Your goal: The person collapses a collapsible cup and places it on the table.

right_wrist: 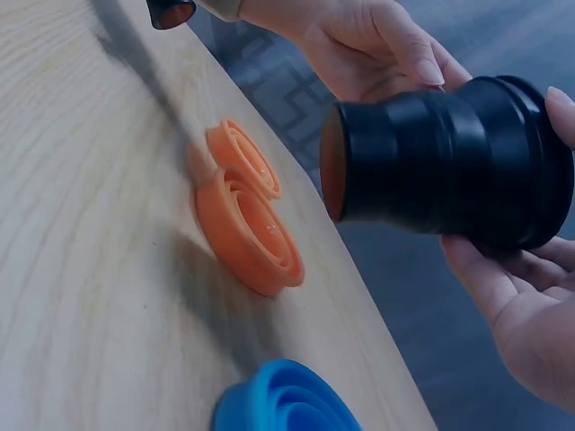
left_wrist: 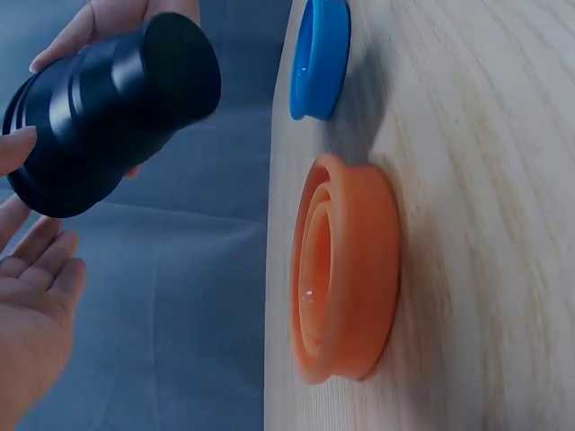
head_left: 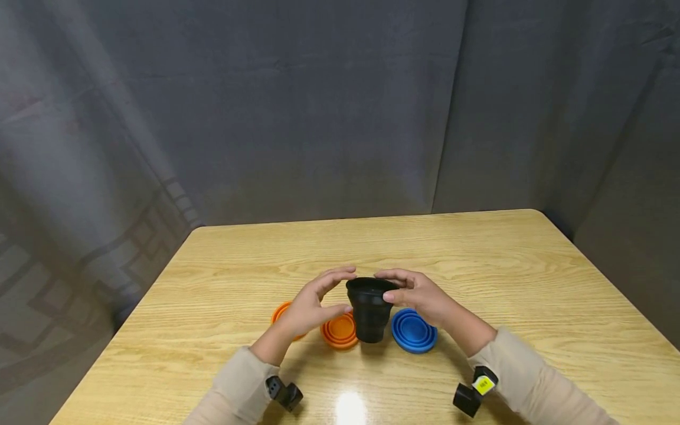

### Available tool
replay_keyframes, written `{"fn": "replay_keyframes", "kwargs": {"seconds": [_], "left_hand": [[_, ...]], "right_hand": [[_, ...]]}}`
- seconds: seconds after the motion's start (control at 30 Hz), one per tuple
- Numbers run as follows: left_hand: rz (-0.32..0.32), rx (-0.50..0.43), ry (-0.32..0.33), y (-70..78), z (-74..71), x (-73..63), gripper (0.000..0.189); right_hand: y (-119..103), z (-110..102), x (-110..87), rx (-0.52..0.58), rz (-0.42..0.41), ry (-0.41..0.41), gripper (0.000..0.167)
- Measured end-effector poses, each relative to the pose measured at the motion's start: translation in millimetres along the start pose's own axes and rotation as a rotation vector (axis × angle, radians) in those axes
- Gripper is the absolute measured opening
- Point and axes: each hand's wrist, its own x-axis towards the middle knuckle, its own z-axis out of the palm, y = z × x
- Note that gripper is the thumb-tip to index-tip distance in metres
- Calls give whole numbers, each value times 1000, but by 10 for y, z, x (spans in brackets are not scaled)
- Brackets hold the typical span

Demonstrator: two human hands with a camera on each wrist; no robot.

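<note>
A black collapsible cup (head_left: pixel 372 313), extended with stepped walls, is held above the table, its wide rim up and its base down. My right hand (head_left: pixel 422 295) grips it near the rim, thumb on the near side and fingers behind. On the other side my left hand (head_left: pixel 313 304) has its fingers and thumb extended, with their tips right at the cup's left edge. Underneath, the base (left_wrist: pixel 182 67) shows in the left wrist view. Part of my right fingers is hidden by the cup.
Two orange collapsed cups lie on the wooden table (head_left: pixel 239 260): one (head_left: pixel 340 332) beside the black cup, the other (head_left: pixel 281 310) partly behind my left hand. A blue collapsed cup (head_left: pixel 414 332) lies to the right. Grey curtain (head_left: pixel 319 118) hangs behind the table.
</note>
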Motion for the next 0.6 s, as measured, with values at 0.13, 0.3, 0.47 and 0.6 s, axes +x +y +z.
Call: {"fn": "replay_keyframes", "kwargs": {"seconds": [0.13, 0.3, 0.47, 0.6], "left_hand": [[24, -42, -26, 1, 10, -4, 35], [-6, -90, -47, -43, 14, -8, 26], [-49, -110, -57, -206, 26, 3, 17], [-70, -115, -62, -320, 25, 8, 14]], "right_hand": [[27, 16, -7, 46, 1, -48, 61], [43, 22, -18, 99, 5, -92, 56], [47, 8, -28, 78, 42, -93, 52], [41, -17, -41, -42, 30, -61, 46]]}}
